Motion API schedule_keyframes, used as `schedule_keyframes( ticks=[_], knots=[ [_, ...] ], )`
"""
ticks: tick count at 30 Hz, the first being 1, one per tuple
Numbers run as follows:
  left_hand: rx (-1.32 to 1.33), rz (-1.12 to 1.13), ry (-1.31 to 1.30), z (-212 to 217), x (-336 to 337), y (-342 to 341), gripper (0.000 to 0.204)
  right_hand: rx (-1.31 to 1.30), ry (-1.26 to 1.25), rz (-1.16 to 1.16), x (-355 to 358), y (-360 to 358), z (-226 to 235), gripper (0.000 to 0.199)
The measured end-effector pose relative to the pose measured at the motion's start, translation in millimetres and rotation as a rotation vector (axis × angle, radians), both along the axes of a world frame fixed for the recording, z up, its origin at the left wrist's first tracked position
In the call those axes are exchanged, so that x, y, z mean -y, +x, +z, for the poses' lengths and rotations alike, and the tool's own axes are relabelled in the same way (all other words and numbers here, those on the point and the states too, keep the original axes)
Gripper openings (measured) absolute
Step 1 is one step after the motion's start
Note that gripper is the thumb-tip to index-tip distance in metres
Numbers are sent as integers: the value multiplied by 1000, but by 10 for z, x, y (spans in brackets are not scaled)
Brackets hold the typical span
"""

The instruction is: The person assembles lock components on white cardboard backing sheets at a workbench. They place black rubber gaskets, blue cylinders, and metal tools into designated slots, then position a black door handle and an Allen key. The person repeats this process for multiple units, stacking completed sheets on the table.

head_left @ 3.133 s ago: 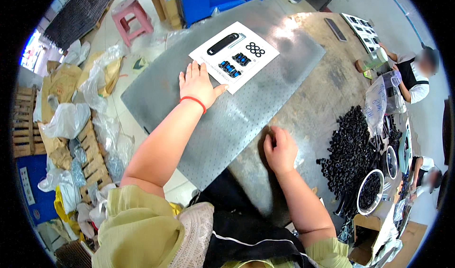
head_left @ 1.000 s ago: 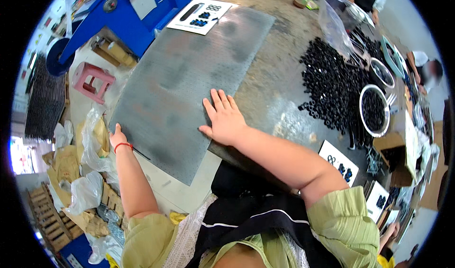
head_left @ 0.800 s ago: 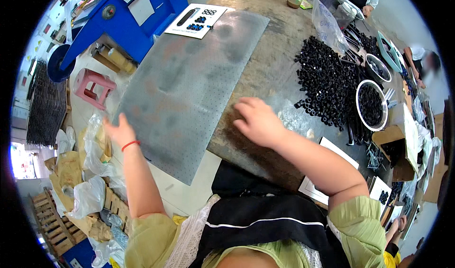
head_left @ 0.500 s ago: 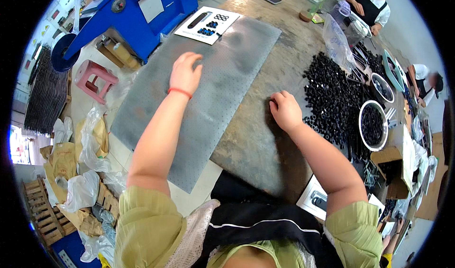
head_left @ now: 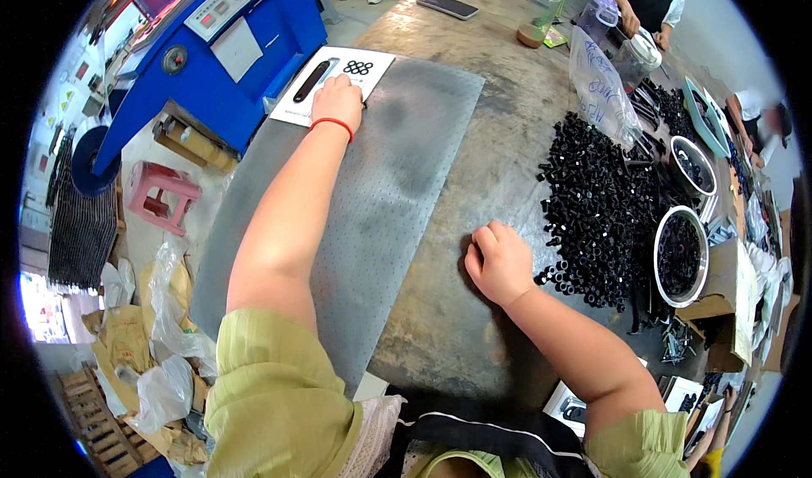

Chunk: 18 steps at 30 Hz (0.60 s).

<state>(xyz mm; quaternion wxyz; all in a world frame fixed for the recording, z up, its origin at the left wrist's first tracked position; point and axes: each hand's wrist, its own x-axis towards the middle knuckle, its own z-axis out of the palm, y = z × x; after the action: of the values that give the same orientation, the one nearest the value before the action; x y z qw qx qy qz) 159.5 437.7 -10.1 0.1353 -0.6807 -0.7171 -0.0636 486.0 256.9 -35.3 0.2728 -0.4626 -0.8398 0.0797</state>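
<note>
Reach has been lengthened by the left hand (head_left: 338,106): half a second ago it was laid flat on the grey metal sheet (head_left: 381,199), short of the far end, and now it has been brought up onto the near edge of the white card (head_left: 331,74). The card is found at the far left corner of the sheet, just beside the blue machine (head_left: 228,46). A long black strip and a cluster of small black rings can be seen on its uncovered part. The fingers of this hand are bent down over the card's near part, so what lies under them is hidden. Whether anything is pinched there cannot be told.

The right hand (head_left: 499,262) has been moved far less. It is rested on the bare table (head_left: 499,97) just off the sheet's right edge, with its fingers curled in to a loose fist, and nothing is seen to be held in it. The pile of black parts (head_left: 600,207) lies just beside it, with no contact to be made out. Two round bowls (head_left: 681,254) filled with the same parts are set beyond the pile.

From this it is judged that the work has been shifted from the sheet's surface to the card, which is now handled by the left hand alone, while the right hand is merely kept parked near the parts.
</note>
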Motion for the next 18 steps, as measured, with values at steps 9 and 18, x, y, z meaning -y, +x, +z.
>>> schedule_keyframes(
  ticks=[9,18],
  knots=[
    [204,446,-40,122,-414,151,25,-5,-8,19,-161,57,-16,14],
    [162,482,152,63,-434,81,19,-13,18,6,-178,18,-26,14]
  ],
)
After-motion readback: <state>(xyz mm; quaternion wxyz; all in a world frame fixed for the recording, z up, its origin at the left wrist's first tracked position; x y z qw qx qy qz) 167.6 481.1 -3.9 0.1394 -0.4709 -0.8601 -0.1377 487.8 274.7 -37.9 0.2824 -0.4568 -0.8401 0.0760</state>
